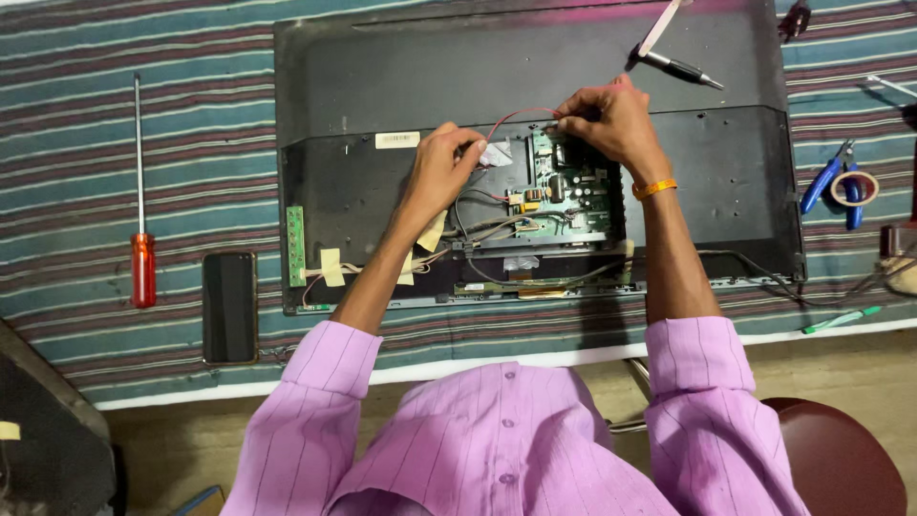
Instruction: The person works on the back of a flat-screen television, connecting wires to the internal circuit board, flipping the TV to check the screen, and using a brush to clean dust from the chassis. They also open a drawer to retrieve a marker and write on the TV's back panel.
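Pinstriped lilac shirt sleeves (pixel 497 449) fill the foreground. Beyond, a flat matte-black television back panel (pixel 382 86) lies on a ribbed striped cloth (pixel 76 172). Green circuit board (pixel 571 191) sits exposed at centre. Left hand (pixel 441 170) pinches a crumpled white tape piece (pixel 496 153); right hand (pixel 611 119) is closed on a thin red wire (pixel 516 117) at the board's top edge.

Lilac pinstriped button-up shirt (pixel 497 440), sleeves rolled to the elbows, orange band (pixel 654 188) on the right wrist.
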